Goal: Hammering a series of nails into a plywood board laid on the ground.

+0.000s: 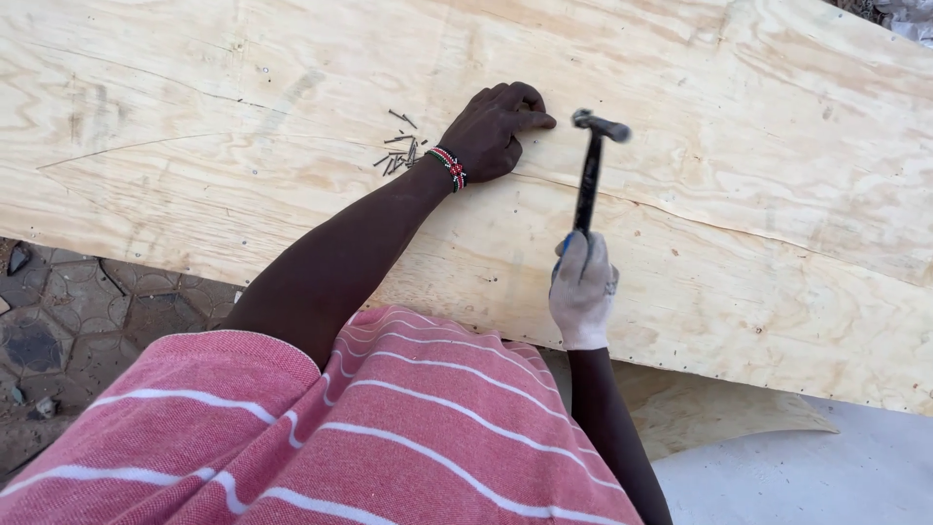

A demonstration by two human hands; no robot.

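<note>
Two hands work over a large plywood sheet (739, 204). The left hand (494, 131) rests on the wood with its fingers pinched together at the tips; what they pinch is too small to see. The right hand (582, 290), in a pale glove, is clenched around the handle of a hammer (589, 175), whose head is raised just beside the left fingers. A small pile of nails (400, 151) lies near the left wrist with a beaded bracelet (449, 167).

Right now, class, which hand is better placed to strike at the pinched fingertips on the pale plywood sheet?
The right hand: it grips the black-handled hammer, raised beside the left hand.
</note>
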